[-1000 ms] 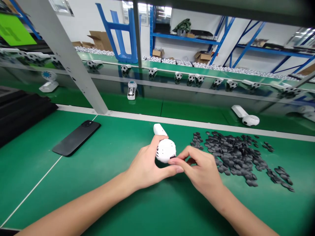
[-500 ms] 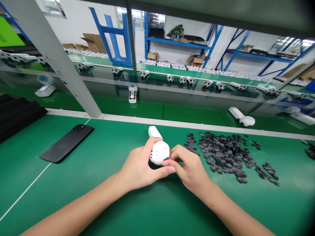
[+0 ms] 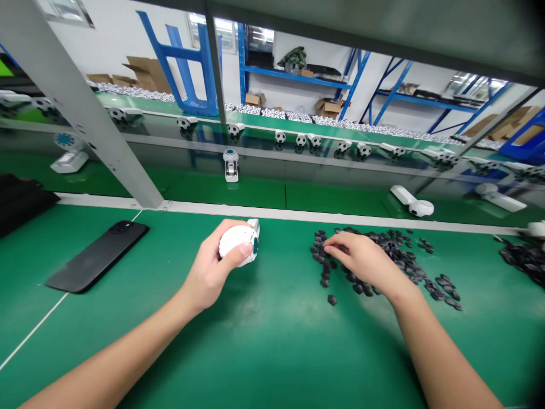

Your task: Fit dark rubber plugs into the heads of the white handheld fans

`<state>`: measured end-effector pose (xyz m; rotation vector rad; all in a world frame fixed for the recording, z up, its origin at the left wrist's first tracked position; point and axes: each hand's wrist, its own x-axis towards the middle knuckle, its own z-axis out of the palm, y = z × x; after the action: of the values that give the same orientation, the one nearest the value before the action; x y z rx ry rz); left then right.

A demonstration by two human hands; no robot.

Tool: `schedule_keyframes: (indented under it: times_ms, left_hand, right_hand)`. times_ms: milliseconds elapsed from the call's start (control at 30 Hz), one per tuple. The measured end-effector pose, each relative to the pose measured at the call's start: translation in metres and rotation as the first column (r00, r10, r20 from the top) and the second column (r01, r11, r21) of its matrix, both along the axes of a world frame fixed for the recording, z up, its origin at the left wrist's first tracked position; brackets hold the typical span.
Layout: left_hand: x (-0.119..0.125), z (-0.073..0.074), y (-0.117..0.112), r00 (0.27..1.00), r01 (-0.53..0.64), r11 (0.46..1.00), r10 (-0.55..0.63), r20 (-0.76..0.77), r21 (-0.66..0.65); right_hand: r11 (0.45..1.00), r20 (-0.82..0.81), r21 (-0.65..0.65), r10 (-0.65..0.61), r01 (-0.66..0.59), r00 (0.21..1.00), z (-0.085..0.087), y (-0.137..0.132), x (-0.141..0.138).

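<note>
In my head view, my left hand (image 3: 208, 270) is wrapped around the round head of a white device (image 3: 232, 236), thumb across its face, keeping it over the green tabletop (image 3: 264, 346) near the pale rail (image 3: 272, 213) and well apart from the black phone (image 3: 97, 255) on my left. My right hand (image 3: 368, 262) is down at the near left side of the scattered black pieces (image 3: 402, 257), thumb and forefinger drawn narrow, though I cannot tell whether a piece is between them; one loose black piece (image 3: 332, 300) lies just nearer to me.
</note>
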<state>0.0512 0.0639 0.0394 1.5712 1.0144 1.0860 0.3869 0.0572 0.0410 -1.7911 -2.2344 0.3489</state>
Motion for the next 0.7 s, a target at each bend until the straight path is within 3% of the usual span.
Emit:
schedule_keyframes:
  times_ms: [267, 433, 500, 567, 700]
  left_hand:
    - [0.001, 0.002, 0.001, 0.990, 0.067, 0.980, -0.042, 0.134, -0.190]
    - [0.009, -0.010, -0.006, 0.975, 0.170, 0.966, -0.137, 0.172, -0.193]
    - [0.012, -0.016, -0.010, 0.972, 0.216, 0.957, -0.191, 0.139, -0.194]
    - [0.014, -0.019, -0.014, 0.975, 0.222, 0.961, -0.215, 0.059, -0.167]
    - [0.017, -0.021, -0.020, 0.975, 0.174, 0.984, -0.177, -0.134, -0.031]
  right_hand:
    - [0.995, 0.083, 0.083, 0.056, -0.063, 0.995, -0.017, 0.007, -0.023]
    - [0.993, 0.030, 0.118, 0.022, -0.026, 0.999, -0.023, 0.012, -0.027]
    - [0.992, -0.100, 0.124, 0.000, 0.012, 0.995, -0.024, 0.010, -0.031]
    - [0.999, -0.324, 0.037, -0.025, 0.039, 0.946, -0.024, 0.005, -0.040]
    - [0.973, -0.697, -0.210, -0.083, -0.092, 0.712, -0.019, -0.017, -0.071]
